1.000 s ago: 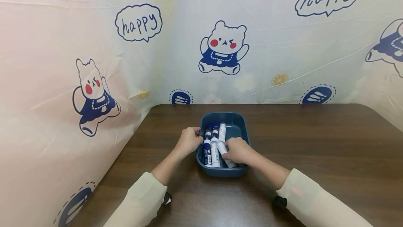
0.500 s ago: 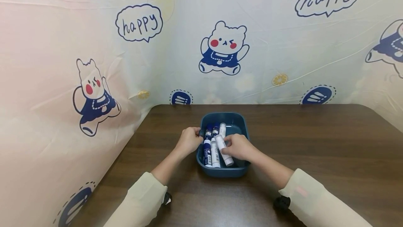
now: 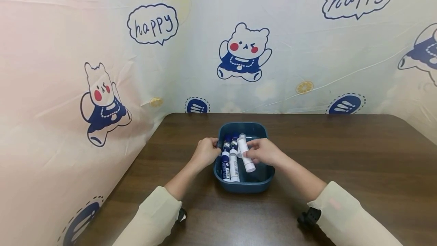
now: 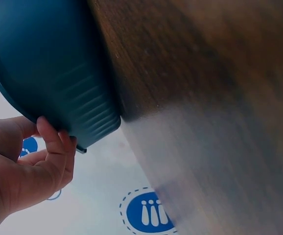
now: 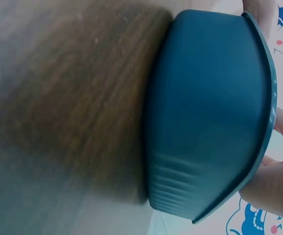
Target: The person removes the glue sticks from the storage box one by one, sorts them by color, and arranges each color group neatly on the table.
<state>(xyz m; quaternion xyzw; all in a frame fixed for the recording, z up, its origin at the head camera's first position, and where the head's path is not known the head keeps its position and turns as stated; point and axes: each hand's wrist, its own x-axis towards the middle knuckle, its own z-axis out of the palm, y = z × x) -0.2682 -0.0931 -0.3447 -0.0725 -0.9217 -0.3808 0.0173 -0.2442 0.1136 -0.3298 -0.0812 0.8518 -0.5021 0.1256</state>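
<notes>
A dark teal bin stands on the table with several markers inside. Along its left side lie a blue-and-white marker and a white marker, with blue-capped ones behind them. My left hand pinches the bin's left rim; in the left wrist view the fingers of this hand curl over the rim. Thumb and fingers of my right hand pinch a white marker, tilted above the bin's middle. In the right wrist view the bin wall hides that marker.
The brown wooden table extends to both sides of the bin. A pale printed cloth with cartoon bears hangs behind the table and along its left side.
My right hand has lifted the white marker from the bin's near right part and moved it up and away from me. The left hand has stayed at the rim.
</notes>
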